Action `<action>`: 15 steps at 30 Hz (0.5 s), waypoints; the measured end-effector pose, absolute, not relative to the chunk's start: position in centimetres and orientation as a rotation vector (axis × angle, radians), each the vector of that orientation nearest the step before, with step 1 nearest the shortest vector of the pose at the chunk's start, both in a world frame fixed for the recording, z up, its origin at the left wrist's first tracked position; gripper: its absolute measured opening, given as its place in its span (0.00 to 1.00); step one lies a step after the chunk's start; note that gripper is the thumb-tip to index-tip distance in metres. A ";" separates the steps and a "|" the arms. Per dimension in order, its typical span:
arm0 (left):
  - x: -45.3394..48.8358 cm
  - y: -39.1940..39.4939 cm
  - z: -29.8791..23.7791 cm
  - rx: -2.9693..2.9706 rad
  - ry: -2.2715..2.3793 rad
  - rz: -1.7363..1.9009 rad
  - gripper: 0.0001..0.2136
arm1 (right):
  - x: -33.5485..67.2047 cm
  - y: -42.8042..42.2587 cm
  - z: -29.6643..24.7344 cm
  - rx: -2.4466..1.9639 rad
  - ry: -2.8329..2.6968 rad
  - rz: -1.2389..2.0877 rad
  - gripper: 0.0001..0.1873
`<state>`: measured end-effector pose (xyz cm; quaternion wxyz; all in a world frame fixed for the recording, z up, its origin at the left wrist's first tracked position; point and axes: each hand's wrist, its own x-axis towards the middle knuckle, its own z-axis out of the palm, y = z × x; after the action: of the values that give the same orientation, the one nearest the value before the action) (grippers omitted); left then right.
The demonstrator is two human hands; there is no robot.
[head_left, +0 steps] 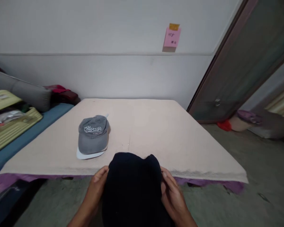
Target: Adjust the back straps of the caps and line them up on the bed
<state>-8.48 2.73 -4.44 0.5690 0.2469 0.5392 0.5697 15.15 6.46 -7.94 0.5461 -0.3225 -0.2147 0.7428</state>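
A black cap (133,189) fills the lower middle of the view, held up in front of the table's near edge. My left hand (98,184) grips its left side, with the fingertips partly hidden behind the fabric. On the opposite side, my right hand (172,192) pinches the cap's edge between thumb and fingers. A grey cap (93,134) with white "Always" lettering lies on the table to the left, its brim toward me. From under that brim sticks out a white brim-shaped edge (90,155).
A pale cloth covers the table (153,126), with purple fabric (208,185) hanging below its front edge. At left are a yellow-green case (16,123) and a grey cushion (21,86). A pink note (172,37) is taped to the white wall behind.
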 end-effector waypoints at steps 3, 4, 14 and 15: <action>-11.1 6.0 -0.8 0.689 1.260 1.507 0.11 | 15.0 6.8 -9.3 -0.796 -0.565 1.794 0.14; -12.1 7.3 0.5 0.714 1.255 1.556 0.11 | 14.9 6.8 -9.9 -0.815 -0.566 1.796 0.14; -24.3 19.6 4.6 0.850 1.785 1.689 0.12 | 14.5 7.5 -11.8 -0.873 -0.489 1.785 0.14; -25.4 20.0 3.6 0.786 1.890 1.634 0.10 | 14.5 7.6 -11.7 -0.876 -0.495 1.788 0.14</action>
<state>-25.42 20.02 3.63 0.2585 0.2900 0.6971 0.6026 14.46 7.58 -11.74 0.5183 -0.3650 -0.2065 0.7453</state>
